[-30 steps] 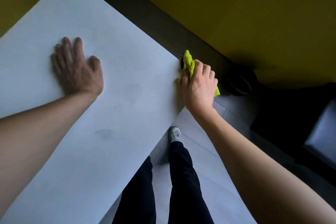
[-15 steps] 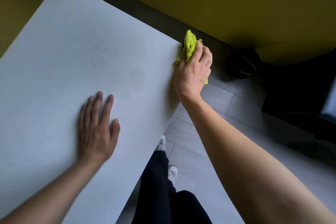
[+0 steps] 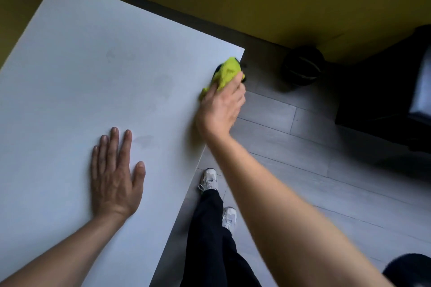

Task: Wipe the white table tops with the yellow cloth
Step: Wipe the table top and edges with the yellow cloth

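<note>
Your left hand [image 3: 115,176] lies flat on the table [image 3: 70,65], fingers straight and close together, bracing you near its front edge. Further along the right edge of the table, your right hand [image 3: 220,108] has its fingers curled round the bunched cloth [image 3: 227,72], which sits at the table's far right corner, partly over the rim. Faint dull patches show on the table between your hands and beyond them, so I judge most of the top is left to wipe. Off the table's right edge stand your shoes on the grey floor [image 3: 303,170]. Beyond the corner sits a dark round object [image 3: 303,66]. Nothing lies on the table to block your strokes.
</note>
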Tool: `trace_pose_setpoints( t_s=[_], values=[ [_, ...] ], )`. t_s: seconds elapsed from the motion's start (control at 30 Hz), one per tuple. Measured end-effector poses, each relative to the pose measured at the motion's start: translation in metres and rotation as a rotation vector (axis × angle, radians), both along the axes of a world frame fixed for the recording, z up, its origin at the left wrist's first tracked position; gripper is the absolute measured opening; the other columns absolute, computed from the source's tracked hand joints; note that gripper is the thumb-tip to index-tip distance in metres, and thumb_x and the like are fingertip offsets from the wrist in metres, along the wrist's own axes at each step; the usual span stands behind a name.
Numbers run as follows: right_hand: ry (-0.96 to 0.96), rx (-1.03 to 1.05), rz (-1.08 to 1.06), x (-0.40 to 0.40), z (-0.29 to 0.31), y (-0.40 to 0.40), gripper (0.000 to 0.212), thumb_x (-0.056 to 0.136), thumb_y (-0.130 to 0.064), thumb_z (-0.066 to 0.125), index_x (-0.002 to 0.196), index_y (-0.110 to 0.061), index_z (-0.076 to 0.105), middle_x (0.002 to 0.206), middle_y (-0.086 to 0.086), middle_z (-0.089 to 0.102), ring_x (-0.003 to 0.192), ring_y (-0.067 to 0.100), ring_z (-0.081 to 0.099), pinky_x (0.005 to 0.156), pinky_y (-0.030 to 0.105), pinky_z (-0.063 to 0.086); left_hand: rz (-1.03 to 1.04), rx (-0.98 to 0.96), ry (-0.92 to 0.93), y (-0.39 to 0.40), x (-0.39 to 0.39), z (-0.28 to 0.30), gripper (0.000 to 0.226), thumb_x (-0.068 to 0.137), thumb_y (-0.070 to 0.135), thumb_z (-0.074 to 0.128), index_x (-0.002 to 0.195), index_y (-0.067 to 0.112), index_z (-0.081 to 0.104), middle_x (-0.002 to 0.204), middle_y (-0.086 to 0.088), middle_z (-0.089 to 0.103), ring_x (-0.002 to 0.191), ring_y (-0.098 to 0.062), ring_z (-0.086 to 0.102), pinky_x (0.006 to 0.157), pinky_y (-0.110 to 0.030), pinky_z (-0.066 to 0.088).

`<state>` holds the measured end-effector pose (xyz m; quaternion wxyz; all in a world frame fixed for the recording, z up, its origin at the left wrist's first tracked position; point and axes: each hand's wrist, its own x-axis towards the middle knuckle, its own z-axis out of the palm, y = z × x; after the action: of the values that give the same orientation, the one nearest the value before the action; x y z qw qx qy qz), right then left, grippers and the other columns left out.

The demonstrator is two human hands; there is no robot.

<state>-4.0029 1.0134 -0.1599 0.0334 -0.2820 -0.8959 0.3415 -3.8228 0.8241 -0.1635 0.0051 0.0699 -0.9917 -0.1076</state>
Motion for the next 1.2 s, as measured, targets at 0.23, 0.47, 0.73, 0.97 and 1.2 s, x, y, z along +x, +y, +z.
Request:
trace_pose_setpoints(
  t_s=[0.23, 0.47, 0.73, 0.97, 1.2],
  values=[
    [-0.029, 0.097, -0.001, -0.084, -0.004, 0.028, 0.062, 0.103, -0.034, 0.044, 0.156, -0.008, 0.023, 0.144, 0.011, 0.041, 0.124, 0.031, 0.045, 0.099, 0.037, 0.036, 0.007, -0.019, 0.008, -0.001, -0.001, -0.005, 0.072, 0.100, 0.040, 0.035, 0.166, 0.014, 0.024, 0.175, -0.011, 0.016, 0.161, -0.034, 0.016, 0.130, -0.054, 0.015],
    [0.086, -0.024, 0.006, 0.050, -0.012, -0.013, 0.066, 0.100, -0.031, 0.044, 0.156, -0.003, 0.023, 0.140, 0.019, 0.043, 0.121, 0.039, 0.043, 0.107, 0.044, 0.033, 0.015, -0.031, 0.017, -0.001, 0.000, -0.006, 0.073, 0.099, 0.040, 0.036, 0.166, 0.015, 0.025, 0.174, -0.011, 0.017, 0.161, -0.033, 0.017, 0.130, -0.052, 0.015],
    [0.029, -0.017, 0.066, 0.079, -0.007, -0.016, 0.066, 0.102, -0.032, 0.044, 0.156, -0.002, 0.021, 0.143, 0.021, 0.042, 0.123, 0.039, 0.042, 0.106, 0.046, 0.034, 0.012, -0.059, 0.010, 0.001, -0.001, -0.006, 0.073, 0.098, 0.040, 0.036, 0.167, 0.017, 0.023, 0.175, -0.010, 0.016, 0.161, -0.032, 0.016, 0.130, -0.053, 0.016],
    [0.007, 0.060, 0.047, -0.050, -0.011, 0.025, 0.064, 0.104, -0.032, 0.043, 0.155, -0.002, 0.019, 0.142, 0.015, 0.040, 0.120, 0.033, 0.046, 0.097, 0.033, 0.026, 0.014, -0.061, 0.020, 0.001, -0.001, -0.004, 0.072, 0.099, 0.040, 0.035, 0.166, 0.016, 0.026, 0.174, -0.009, 0.018, 0.161, -0.031, 0.016, 0.130, -0.052, 0.016],
    [0.098, -0.034, 0.059, 0.011, -0.018, 0.006, 0.064, 0.101, -0.026, 0.045, 0.155, 0.001, 0.023, 0.141, 0.020, 0.041, 0.119, 0.039, 0.045, 0.105, 0.039, 0.029, 0.017, -0.058, 0.023, 0.000, -0.001, -0.006, 0.073, 0.098, 0.041, 0.036, 0.167, 0.017, 0.024, 0.175, -0.009, 0.017, 0.161, -0.031, 0.016, 0.131, -0.048, 0.011]
  ],
)
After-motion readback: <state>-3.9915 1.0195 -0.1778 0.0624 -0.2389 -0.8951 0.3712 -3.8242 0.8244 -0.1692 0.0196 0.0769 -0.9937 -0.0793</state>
